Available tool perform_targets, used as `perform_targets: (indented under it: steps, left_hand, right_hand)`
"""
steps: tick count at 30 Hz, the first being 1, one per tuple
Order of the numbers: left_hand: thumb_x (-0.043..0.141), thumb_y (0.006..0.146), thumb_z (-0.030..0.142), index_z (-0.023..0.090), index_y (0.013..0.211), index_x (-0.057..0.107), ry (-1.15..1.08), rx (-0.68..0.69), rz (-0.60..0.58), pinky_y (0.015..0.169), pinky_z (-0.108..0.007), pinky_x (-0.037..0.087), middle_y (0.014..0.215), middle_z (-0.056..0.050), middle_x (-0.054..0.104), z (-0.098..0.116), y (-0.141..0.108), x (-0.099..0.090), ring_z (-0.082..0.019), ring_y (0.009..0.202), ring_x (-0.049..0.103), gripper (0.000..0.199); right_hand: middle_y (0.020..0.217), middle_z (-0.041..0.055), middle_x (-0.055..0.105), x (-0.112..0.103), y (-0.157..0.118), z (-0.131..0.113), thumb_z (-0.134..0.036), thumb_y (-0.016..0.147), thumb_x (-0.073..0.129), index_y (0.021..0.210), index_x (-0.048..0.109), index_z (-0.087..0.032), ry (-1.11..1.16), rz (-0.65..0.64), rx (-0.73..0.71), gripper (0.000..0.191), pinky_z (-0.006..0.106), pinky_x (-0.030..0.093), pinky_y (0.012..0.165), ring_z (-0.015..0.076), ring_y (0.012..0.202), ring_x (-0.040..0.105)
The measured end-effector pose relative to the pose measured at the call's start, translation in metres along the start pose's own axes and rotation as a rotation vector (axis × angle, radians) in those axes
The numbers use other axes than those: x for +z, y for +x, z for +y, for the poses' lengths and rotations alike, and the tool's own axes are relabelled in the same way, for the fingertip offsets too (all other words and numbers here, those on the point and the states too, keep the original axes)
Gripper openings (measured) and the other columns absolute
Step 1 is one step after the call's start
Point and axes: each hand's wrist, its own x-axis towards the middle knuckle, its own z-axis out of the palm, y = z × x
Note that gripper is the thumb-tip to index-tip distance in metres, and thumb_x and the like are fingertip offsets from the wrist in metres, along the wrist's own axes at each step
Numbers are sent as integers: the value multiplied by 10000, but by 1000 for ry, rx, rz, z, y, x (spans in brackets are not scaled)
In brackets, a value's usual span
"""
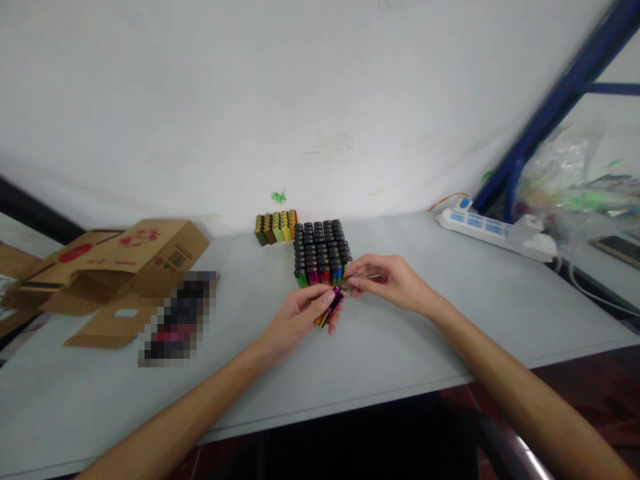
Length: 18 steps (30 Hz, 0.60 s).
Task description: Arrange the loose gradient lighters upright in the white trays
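My left hand (305,313) is closed around a few lighters (336,301), purple and orange ones among them, held tilted just in front of a standing block of lighters (320,253). That block has black tops in close rows, with green, pink, red and blue bodies along its front. At the block's front right corner, my right hand (377,277) pinches with thumb and fingers close to the tops of the held lighters. Something small and shiny shows at its fingertips, too small to name. Behind and to the left stands a group of gold-topped lighters (277,228) in green, brown and yellow.
An open cardboard box (135,250) lies on the left of the grey table (400,360), beside a pixelated dark item (180,320). A white power strip (495,230) lies along the back right, near clear plastic bags (565,167). Behind the table rises a white wall (320,100).
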Motion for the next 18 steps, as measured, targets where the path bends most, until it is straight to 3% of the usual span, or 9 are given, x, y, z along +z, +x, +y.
perform_targets:
  steps: [11,18]
  left_hand:
    - [649,994,485,123,984,690,82,49,1,640,-271,472,747,-16,613,-4,1,-3,-122,650,569,365]
    - [635,1003,485,126,964,692,92,55,5,645,-271,471,749,-21,629,-5,0,-4,-122,655,576,365]
  right_hand:
    - [888,53,809,-1,0,3,-392,1007,656,1168,574,-214,-55,26,-55,253,340,642,780,197,833,796]
    - [880,68,811,-2,0,4,-442,972,703,1071,654,-182,-11,32,-29,283,347,664,791,206,828,805]
